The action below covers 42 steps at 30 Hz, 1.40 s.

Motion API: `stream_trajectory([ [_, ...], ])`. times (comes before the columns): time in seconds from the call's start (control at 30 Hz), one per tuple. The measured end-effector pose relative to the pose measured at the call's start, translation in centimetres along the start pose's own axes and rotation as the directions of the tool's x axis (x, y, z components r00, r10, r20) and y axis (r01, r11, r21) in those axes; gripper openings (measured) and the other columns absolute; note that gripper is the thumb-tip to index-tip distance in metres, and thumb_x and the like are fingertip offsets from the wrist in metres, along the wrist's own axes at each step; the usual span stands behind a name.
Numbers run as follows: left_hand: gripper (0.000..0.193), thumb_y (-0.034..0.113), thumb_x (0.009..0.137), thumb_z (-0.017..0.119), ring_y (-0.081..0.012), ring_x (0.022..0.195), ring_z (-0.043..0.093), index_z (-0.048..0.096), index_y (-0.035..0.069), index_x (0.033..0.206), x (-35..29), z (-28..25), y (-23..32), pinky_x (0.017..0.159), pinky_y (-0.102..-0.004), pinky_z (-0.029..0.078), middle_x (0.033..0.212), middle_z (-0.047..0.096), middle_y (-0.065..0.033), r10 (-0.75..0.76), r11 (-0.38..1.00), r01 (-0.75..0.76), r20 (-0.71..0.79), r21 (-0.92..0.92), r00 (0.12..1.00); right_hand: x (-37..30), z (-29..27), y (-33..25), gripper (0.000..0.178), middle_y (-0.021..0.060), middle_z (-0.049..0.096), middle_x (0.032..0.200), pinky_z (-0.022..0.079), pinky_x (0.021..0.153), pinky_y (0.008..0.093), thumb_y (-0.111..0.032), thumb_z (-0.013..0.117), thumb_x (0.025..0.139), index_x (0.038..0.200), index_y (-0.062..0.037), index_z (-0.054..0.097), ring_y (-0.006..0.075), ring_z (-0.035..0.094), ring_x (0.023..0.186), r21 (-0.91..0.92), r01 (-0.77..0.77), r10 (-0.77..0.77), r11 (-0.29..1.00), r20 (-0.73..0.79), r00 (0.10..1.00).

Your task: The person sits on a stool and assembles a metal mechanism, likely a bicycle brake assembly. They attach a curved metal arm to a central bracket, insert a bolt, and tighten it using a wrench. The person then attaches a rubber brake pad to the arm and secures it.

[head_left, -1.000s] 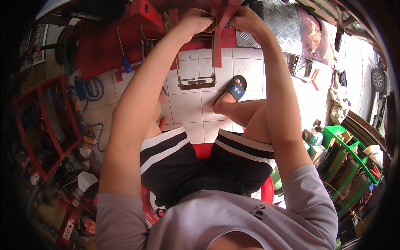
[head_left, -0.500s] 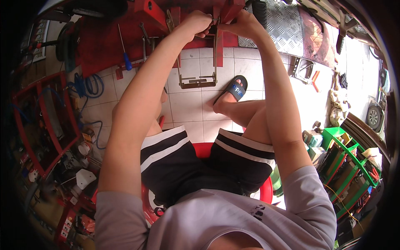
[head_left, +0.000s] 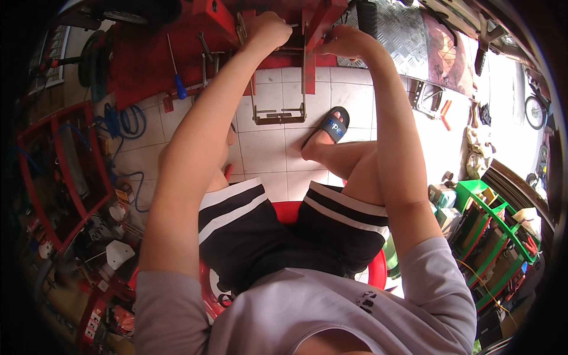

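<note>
My left hand is closed in a fist at the red metal stand, on the left side of a narrow upright frame. Beside its knuckles the end of a small metal rod sticks out; the grip itself is hidden. To the right of the angled red post, my right hand is bent at the wrist, fingers partly spread and pointing toward the post. I see nothing in it. Below both hands hangs a U-shaped metal bracket with a thin crossbar.
A blue-handled screwdriver and wrenches lie on the red surface at left. A checkered metal plate is at right. Blue hose and a red rack stand left; a green shelf with items is right.
My left hand has drawn slightly left, away from the post's middle, and closed into a fist. My right hand has dropped a little and its fingers have come off the metal.
</note>
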<state>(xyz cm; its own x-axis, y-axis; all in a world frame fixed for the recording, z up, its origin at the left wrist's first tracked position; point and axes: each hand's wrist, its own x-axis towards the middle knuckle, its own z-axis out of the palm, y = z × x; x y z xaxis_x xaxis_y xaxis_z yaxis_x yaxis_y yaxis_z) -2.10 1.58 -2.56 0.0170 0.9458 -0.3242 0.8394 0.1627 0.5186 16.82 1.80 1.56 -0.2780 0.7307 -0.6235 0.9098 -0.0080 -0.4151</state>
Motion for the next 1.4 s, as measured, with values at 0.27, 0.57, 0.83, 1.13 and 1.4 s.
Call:
stream_trajectory([
  [0.27, 0.030, 0.021, 0.080, 0.050, -0.0371, 0.082, 0.065, 0.065, -0.004, 0.082, -2.1, -0.1, 0.3, 0.072, -0.0426, 0.051, 0.084, 0.065, -0.0248, 0.106, 0.986, -0.104, 0.011, -0.130, 0.994, -2.6, -0.6, -1.5, 0.026, 0.0058, 0.056, 0.058, 0.042, 0.043, 0.0252, -0.020, 0.049, 0.086, 0.078, 0.0007, 0.063, 0.0140, 0.052, 0.048, 0.291, -0.143, 0.066, 0.946, 0.259, 0.964],
  [0.57, 0.025, 0.016, 0.079, 0.057, -0.0420, 0.079, 0.063, 0.061, -0.009, 0.082, -9.8, -0.1, 2.4, 0.070, -0.0451, 0.052, 0.083, 0.063, -0.0278, 0.390, 0.902, -0.394, -0.056, -0.175, 0.919, -4.2, 1.5, -3.7, 0.035, 0.0060, 0.063, 0.075, 0.048, 0.051, 0.0278, -0.034, 0.041, 0.097, 0.094, -0.0041, 0.059, 0.0161, 0.060, 0.060, 0.725, -0.185, 0.005, 0.663, 0.243, 0.970],
  [0.83, 0.030, 0.022, 0.084, 0.057, -0.0376, 0.072, 0.066, 0.066, -0.007, 0.083, -14.4, -3.0, 0.3, 0.066, -0.0449, 0.054, 0.077, 0.064, -0.0277, 0.296, 0.927, -0.320, -0.141, -0.197, 0.945, -4.6, 5.9, -6.6, 0.031, 0.0003, 0.055, 0.070, 0.038, 0.051, 0.0267, -0.037, 0.040, 0.097, 0.089, -0.0117, 0.055, 0.0124, 0.049, 0.056, 0.875, -0.105, -0.154, 0.473, 0.199, 0.968],
  [1.13, 0.023, 0.022, 0.085, 0.057, -0.0246, 0.070, 0.066, 0.067, 0.002, 0.090, -16.2, -5.8, -3.5, 0.072, -0.0388, 0.052, 0.074, 0.067, -0.0130, 0.062, 0.885, -0.130, -0.163, -0.447, 0.985, -5.5, 6.9, -3.4, 0.024, 0.0083, 0.058, 0.088, 0.042, 0.066, 0.0282, -0.011, 0.048, 0.091, 0.107, 0.0044, 0.057, 0.0150, 0.053, 0.072, 0.866, 0.045, -0.293, 0.498, 0.120, 0.948],
  [1.4, 0.017, 0.011, 0.075, 0.070, -0.0271, 0.077, 0.067, 0.068, 0.002, 0.089, -13.4, -3.9, -3.3, 0.077, -0.0381, 0.051, 0.083, 0.068, -0.0157, 0.425, 0.817, -0.516, -0.335, -0.258, 0.840, -6.9, 5.6, -2.5, 0.027, 0.0093, 0.058, 0.092, 0.043, 0.071, 0.0285, -0.006, 0.050, 0.089, 0.112, 0.0077, 0.055, 0.0159, 0.053, 0.080, 0.855, 0.048, -0.425, 0.517, 0.207, 0.881],
])
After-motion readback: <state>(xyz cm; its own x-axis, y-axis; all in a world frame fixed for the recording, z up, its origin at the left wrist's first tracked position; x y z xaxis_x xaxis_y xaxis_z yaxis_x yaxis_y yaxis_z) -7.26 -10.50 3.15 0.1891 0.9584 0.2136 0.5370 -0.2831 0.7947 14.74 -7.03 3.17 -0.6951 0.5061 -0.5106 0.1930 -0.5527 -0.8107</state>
